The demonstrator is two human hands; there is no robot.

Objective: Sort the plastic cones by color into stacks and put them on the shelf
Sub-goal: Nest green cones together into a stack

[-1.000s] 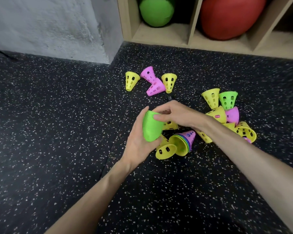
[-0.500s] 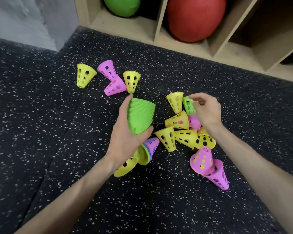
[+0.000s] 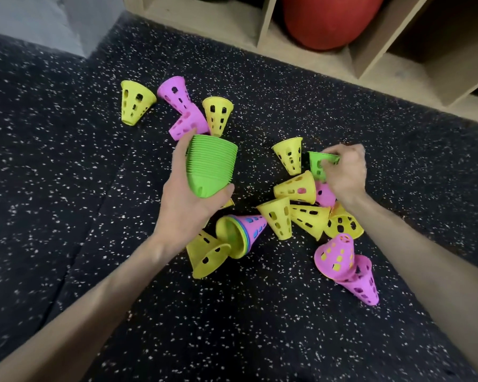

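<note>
Your left hand (image 3: 188, 208) grips the green stack (image 3: 211, 165); your right hand (image 3: 345, 172) pinches a loose green cone (image 3: 316, 164) by its rim. Cones look light, stiff, perforated; hold at rims.

Smooth matt plastic green stack (image 3: 210, 168) in the left hand's (image 3: 185, 208) grip; beneath, rough speckled rubber floor (image 3: 66, 188); beyond, pale wooden shelf (image 3: 375, 53).

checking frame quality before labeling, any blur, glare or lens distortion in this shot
Head view: right hand slightly motion-blurred on the loose green cone; green stack in the left hand sharp; shelf edges splay from wide-angle distortion; lighting soft, no glare.
</note>
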